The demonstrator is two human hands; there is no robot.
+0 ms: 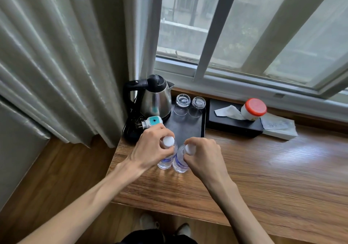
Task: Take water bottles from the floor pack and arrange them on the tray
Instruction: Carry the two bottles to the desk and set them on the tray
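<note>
While bottles (172,159) stand, wooden desk (254,168), curtained window (244,27)

Left hand (150,147) covers the neck and shoulder of the left bottle (166,162); only cap and lower body show. Right hand (203,157) wraps the right bottle (179,163) near the top, cap partly hidden by fingers. Bottle labels blurred, text unreadable. Can't tell if the bottle bases touch the tray (188,131); its near edge is hidden behind hands and bottles. Kettle (156,100) base and cord partly blocked by a teal-and-white plug (152,122). Print on the paper packet (278,126) too small to read. Both forearms cut off by the bottom edge. Shoes (163,226) dim, half hidden by dark trousers.
</note>
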